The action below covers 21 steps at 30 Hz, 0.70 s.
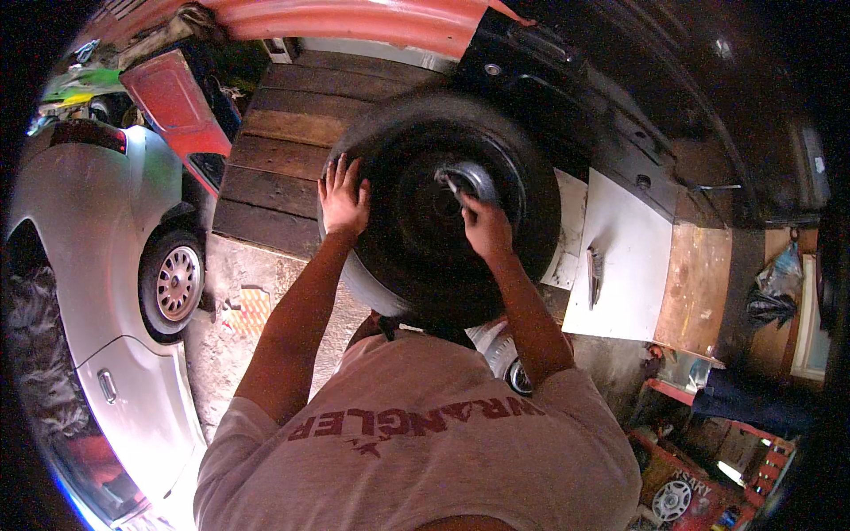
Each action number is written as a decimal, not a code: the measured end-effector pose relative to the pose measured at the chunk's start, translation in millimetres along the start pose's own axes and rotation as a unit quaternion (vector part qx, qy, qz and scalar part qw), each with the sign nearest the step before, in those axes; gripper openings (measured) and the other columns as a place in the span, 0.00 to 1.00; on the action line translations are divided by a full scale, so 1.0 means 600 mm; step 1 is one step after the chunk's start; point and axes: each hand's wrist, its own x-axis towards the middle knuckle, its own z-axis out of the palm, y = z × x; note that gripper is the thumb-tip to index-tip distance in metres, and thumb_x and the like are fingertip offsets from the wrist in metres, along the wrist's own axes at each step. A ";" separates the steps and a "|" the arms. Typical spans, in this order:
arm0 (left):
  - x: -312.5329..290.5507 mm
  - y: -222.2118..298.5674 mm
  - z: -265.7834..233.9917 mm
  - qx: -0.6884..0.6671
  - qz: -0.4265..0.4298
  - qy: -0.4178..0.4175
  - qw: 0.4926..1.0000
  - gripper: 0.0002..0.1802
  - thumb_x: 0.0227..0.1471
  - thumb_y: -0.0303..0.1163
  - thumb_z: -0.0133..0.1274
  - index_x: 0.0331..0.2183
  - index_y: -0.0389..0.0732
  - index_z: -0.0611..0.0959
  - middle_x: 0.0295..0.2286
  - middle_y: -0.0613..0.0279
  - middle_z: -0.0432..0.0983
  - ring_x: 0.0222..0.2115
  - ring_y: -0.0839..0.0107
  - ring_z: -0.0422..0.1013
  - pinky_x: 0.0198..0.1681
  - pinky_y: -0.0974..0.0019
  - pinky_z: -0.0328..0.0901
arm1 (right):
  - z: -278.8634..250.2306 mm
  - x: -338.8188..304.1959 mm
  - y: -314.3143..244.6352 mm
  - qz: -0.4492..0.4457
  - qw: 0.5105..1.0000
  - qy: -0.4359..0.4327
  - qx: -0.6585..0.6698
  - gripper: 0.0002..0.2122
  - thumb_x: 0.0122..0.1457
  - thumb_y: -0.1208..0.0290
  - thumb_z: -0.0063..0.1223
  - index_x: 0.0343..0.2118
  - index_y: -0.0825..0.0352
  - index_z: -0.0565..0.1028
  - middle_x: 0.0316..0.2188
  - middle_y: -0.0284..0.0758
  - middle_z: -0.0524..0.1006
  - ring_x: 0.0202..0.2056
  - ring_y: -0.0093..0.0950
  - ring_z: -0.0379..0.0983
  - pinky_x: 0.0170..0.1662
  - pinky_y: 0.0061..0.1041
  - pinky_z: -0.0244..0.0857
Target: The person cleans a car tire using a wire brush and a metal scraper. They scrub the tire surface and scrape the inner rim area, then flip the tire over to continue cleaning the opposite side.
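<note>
A large black tyre on a dark wheel rim lies flat before me on a plank bench. My left hand rests with its fingers stretched out on the tyre's left sidewall. Over the middle of the wheel, my right hand is closed round a short dark-handled tool. The tool's pale tip is close to the hub; I cannot make out its exact kind or whether it touches. A bright sheen shows on the rim beside it.
To the right, a slim metal hand tool lies on a white board. A silver car stands at the left, near a red panel. Black bodywork bounds the far right. Another wheel is low behind my right arm.
</note>
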 end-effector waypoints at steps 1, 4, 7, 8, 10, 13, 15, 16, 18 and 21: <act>-0.001 0.001 -0.001 -0.003 -0.003 0.006 1.000 0.27 0.57 0.45 0.41 0.57 0.54 0.64 0.61 0.62 0.50 0.62 0.56 0.43 0.63 0.45 0.37 | 0.012 0.010 0.010 -0.002 0.999 -0.004 -0.034 0.16 0.53 0.73 0.52 0.47 0.58 0.75 0.29 0.45 0.77 0.30 0.43 0.74 0.34 0.36 0.68; 0.003 0.006 0.000 -0.005 -0.006 -0.005 1.000 0.27 0.57 0.44 0.41 0.57 0.53 0.64 0.61 0.62 0.50 0.62 0.56 0.43 0.63 0.46 0.37 | 0.052 0.008 0.018 -0.047 0.989 0.008 -0.142 0.20 0.51 0.72 0.53 0.50 0.55 0.73 0.28 0.43 0.74 0.29 0.43 0.72 0.32 0.39 0.67; 0.002 -0.003 0.008 0.003 0.005 0.003 1.000 0.26 0.57 0.44 0.41 0.57 0.53 0.64 0.61 0.62 0.50 0.62 0.57 0.44 0.63 0.47 0.37 | 0.074 -0.043 0.011 -0.099 0.985 -0.037 -0.134 0.21 0.51 0.72 0.53 0.51 0.52 0.72 0.28 0.42 0.73 0.29 0.42 0.73 0.32 0.40 0.68; -0.002 -0.004 0.008 0.000 -0.001 0.002 1.000 0.26 0.57 0.44 0.41 0.57 0.52 0.65 0.61 0.62 0.51 0.62 0.57 0.44 0.63 0.46 0.37 | 0.068 -0.060 0.003 -0.088 0.985 -0.062 -0.134 0.21 0.51 0.72 0.53 0.51 0.51 0.72 0.28 0.42 0.73 0.29 0.42 0.73 0.32 0.40 0.68; -0.001 -0.004 0.002 -0.005 -0.008 0.000 1.000 0.27 0.57 0.45 0.41 0.57 0.52 0.65 0.61 0.61 0.51 0.62 0.57 0.44 0.63 0.46 0.37 | 0.041 -0.079 -0.019 -0.068 0.983 -0.109 -0.133 0.22 0.51 0.72 0.53 0.51 0.50 0.72 0.29 0.42 0.74 0.29 0.41 0.73 0.32 0.39 0.69; -0.001 -0.008 0.005 -0.005 -0.001 0.003 1.000 0.27 0.57 0.46 0.40 0.57 0.51 0.64 0.61 0.61 0.51 0.62 0.57 0.43 0.63 0.46 0.37 | 0.016 -0.055 0.001 -0.047 0.991 -0.084 -0.093 0.19 0.53 0.70 0.53 0.50 0.50 0.73 0.29 0.43 0.75 0.29 0.43 0.74 0.32 0.38 0.68; -0.001 -0.004 0.002 -0.004 -0.010 -0.008 1.000 0.27 0.57 0.46 0.40 0.57 0.51 0.64 0.61 0.61 0.51 0.63 0.57 0.43 0.63 0.46 0.37 | 0.014 -0.024 0.010 -0.024 0.997 -0.057 -0.054 0.17 0.54 0.69 0.53 0.49 0.52 0.74 0.28 0.45 0.74 0.29 0.44 0.73 0.32 0.38 0.67; 0.001 0.001 0.001 -0.004 -0.013 -0.013 1.000 0.27 0.57 0.46 0.40 0.57 0.52 0.64 0.61 0.61 0.51 0.63 0.57 0.43 0.63 0.46 0.37 | 0.020 -0.018 0.015 -0.021 0.996 -0.063 -0.063 0.17 0.55 0.69 0.53 0.49 0.53 0.74 0.28 0.46 0.74 0.29 0.44 0.73 0.32 0.38 0.67; 0.002 0.005 0.002 -0.006 -0.006 -0.006 1.000 0.27 0.57 0.46 0.40 0.57 0.52 0.64 0.61 0.62 0.51 0.63 0.57 0.43 0.63 0.46 0.36 | 0.039 -0.009 0.010 -0.022 0.994 -0.075 -0.078 0.17 0.55 0.69 0.52 0.50 0.54 0.74 0.28 0.46 0.74 0.29 0.44 0.73 0.32 0.38 0.67; 0.003 -0.002 0.007 -0.002 -0.008 -0.001 1.000 0.27 0.57 0.46 0.40 0.57 0.51 0.64 0.61 0.62 0.51 0.62 0.57 0.43 0.63 0.46 0.36 | 0.055 -0.053 0.002 -0.067 0.993 -0.076 -0.064 0.17 0.55 0.68 0.53 0.49 0.53 0.74 0.26 0.44 0.74 0.29 0.43 0.73 0.33 0.38 0.67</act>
